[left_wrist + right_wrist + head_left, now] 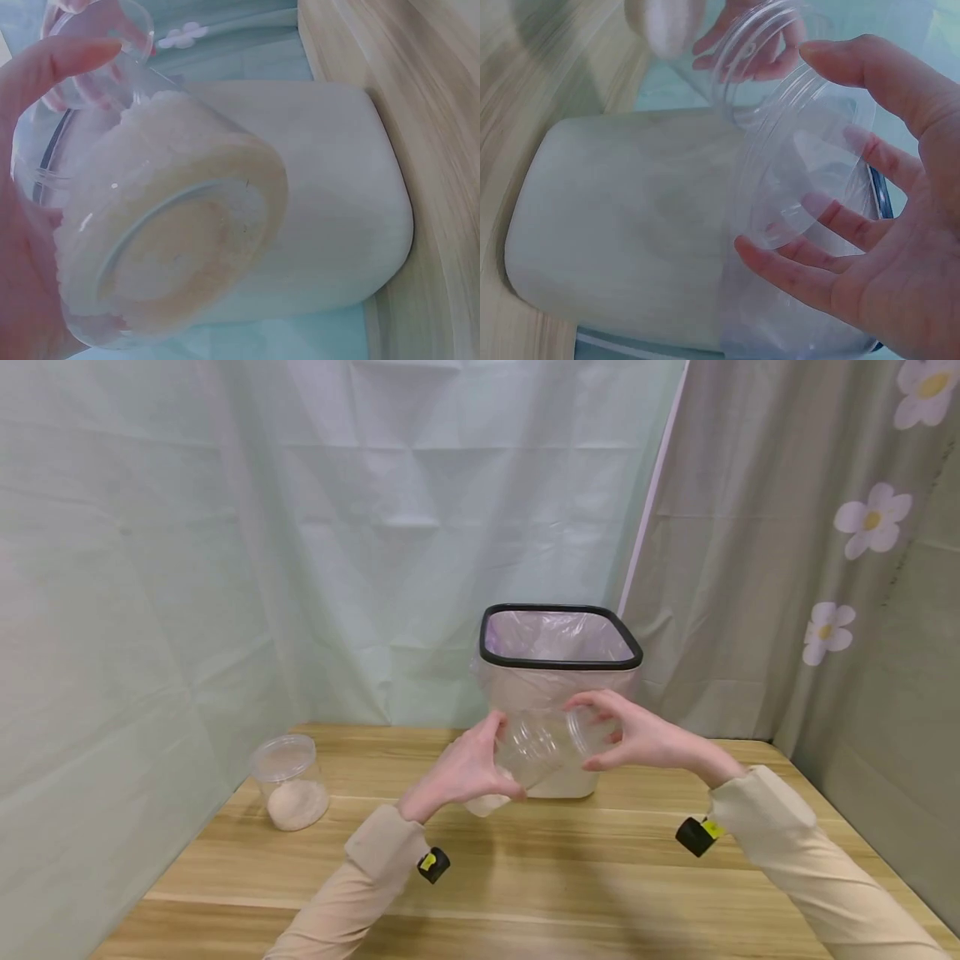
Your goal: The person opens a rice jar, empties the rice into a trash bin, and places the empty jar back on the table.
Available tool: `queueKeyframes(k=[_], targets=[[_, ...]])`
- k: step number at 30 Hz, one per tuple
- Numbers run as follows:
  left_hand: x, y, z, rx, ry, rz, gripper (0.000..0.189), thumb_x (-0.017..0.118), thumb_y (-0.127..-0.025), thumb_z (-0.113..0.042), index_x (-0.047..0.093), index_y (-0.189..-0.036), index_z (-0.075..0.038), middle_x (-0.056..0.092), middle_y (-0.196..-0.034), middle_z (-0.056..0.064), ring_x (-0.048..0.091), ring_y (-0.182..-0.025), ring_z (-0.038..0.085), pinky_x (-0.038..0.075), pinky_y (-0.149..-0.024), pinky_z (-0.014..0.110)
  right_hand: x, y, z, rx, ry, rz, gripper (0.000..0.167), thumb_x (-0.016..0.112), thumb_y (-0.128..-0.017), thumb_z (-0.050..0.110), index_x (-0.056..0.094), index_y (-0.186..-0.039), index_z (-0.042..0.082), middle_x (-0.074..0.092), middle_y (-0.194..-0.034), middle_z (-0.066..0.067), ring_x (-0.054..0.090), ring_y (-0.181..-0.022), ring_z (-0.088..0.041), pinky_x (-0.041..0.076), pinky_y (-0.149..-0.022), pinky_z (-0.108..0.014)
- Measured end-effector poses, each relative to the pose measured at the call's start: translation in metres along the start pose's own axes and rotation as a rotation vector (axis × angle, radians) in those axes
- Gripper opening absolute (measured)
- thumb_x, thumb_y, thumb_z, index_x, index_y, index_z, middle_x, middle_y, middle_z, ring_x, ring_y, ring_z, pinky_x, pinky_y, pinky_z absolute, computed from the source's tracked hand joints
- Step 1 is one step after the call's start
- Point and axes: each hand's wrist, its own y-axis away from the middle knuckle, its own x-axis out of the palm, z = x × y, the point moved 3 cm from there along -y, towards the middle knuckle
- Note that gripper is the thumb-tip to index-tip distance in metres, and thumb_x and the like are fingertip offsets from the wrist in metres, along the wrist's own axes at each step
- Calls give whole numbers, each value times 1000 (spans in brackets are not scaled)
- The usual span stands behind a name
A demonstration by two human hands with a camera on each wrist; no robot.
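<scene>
My left hand (467, 768) grips a clear plastic jar (532, 745) tilted on its side, its threaded mouth facing right. White, clumpy material (176, 120) lies in the jar's base end, seen close in the left wrist view. The right hand (648, 737) holds a clear round lid (814, 150) by its edge, thumb on one side and fingers on the other. The lid is off the jar and close beside its mouth. Both are held above the table, in front of a white bin (630, 217).
The bin has a black rim (562, 665) and a thin translucent liner (555, 689). A second lidded clear jar (281, 760) with pale contents stands upright on the wooden table (480, 893) at the left. Pale curtains (420, 527) hang behind and at both sides.
</scene>
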Motion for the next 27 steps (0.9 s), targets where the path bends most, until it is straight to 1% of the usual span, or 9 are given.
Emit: queueKeyframes(k=[5,10,17,19,23,27], targets=[[-1,0,1,-3,26,-11,82,80,-50,-38,39,-115,-10,53,-94,6,53,-84,22,44,-63,32,-2,6,-7,19,12,-6,66,78,-70,17,44,-127,13,38,-125,-7,39,-107,-32,40,-81,-51],[-2,0,2,5,46,-19,83,80,-51,-37,39,-117,-7,53,-94,10,53,-83,23,44,-63,33,-3,15,-20,75,-6,20,68,78,-71,20,42,-128,14,35,-127,-10,36,-109,-35,40,-82,-50],[-3,-1,2,19,57,-49,81,81,-51,-36,39,-115,-10,52,-90,5,51,-81,17,44,-62,30,3,28,-45,181,19,67,69,74,-75,27,40,-133,14,34,-129,-16,36,-112,-40,36,-84,-54],[-3,0,1,21,62,-49,81,81,-52,-36,38,-115,-10,52,-91,6,51,-82,17,44,-63,30,6,32,-51,203,29,76,70,74,-75,28,40,-134,15,34,-129,-16,37,-112,-40,36,-84,-54],[-2,0,1,26,73,-51,81,81,-52,-36,37,-115,-10,52,-93,7,52,-84,19,44,-64,30,12,38,-63,211,63,82,73,75,-73,33,41,-134,12,36,-128,-17,38,-111,-39,36,-84,-54],[-3,0,0,40,91,-65,81,81,-52,-35,37,-115,-10,52,-94,9,54,-86,23,45,-64,31,19,41,-72,183,161,83,78,76,-69,38,43,-132,7,38,-126,-21,38,-112,-39,34,-85,-54]])
